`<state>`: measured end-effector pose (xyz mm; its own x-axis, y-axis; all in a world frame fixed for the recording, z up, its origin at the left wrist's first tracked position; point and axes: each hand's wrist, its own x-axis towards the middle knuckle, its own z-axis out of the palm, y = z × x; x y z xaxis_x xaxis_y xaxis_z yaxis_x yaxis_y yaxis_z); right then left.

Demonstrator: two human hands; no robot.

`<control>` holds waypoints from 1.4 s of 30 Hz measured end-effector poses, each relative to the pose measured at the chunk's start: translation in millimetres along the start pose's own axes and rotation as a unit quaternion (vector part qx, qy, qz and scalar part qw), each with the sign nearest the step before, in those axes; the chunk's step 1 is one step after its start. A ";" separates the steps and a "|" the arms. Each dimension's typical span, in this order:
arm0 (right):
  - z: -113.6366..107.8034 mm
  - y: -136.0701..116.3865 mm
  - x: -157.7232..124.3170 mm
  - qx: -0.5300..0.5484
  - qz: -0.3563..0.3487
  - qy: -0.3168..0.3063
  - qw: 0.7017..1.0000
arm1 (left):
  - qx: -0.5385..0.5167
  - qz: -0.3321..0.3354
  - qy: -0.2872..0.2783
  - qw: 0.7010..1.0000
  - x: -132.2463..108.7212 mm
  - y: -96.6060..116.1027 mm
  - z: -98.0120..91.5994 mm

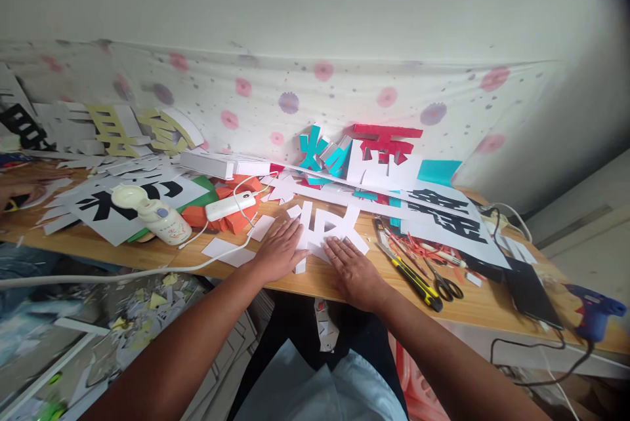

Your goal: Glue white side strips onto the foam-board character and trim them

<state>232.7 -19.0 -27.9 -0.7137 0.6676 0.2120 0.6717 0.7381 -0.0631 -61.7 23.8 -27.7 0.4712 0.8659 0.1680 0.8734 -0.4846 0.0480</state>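
Observation:
A white cut-out character (pixel 349 216), seemingly of paper or foam board, lies flat near the table's front edge. My left hand (pixel 279 249) rests palm down on its left part, fingers stretched forward. On its lower right part, my right hand (pixel 353 271) presses flat, with the fingers extended. Neither hand grips anything, and the palms hide some of the cut-out. Loose white pieces (pixel 229 252) lie left of my left hand. To the right of my right hand are a yellow-and-black utility knife (pixel 412 280) and black-handled scissors (pixel 447 287).
A white bottle (pixel 165 223) and a white power bank (pixel 230 206) with a cable stand left. Teal and red cut-outs (pixel 388 139) lean at the back. A phone (pixel 533 293) and a blue glue gun (pixel 596 313) lie right. Another person's hand (pixel 20 190) is far left.

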 end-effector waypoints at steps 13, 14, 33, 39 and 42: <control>-6.9 -1.7 -0.4 0.001 0.004 -0.013 1.000 | -0.009 -0.089 0.030 0.996 -9.3 5.7 9.6; -6.6 -1.6 -0.7 0.000 0.003 -0.013 1.000 | -0.014 -0.089 0.030 0.995 -8.7 5.7 9.1; 6.0 4.4 -5.0 0.001 -0.017 0.016 1.000 | -0.043 -0.128 0.030 0.990 8.9 12.0 -1.9; 1.3 1.5 -3.6 0.004 -0.007 0.005 1.000 | -0.018 -0.129 0.026 0.991 16.5 10.4 12.1; -1.0 1.1 -2.7 0.010 -0.008 0.001 1.000 | -0.010 -0.126 0.025 0.992 15.7 8.4 14.4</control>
<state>235.6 -20.1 -27.6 -0.7241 0.6551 0.2157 0.6556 0.7509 -0.0794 -45.2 35.1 -38.9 0.2307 0.9531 0.1961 0.9601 -0.2557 0.1136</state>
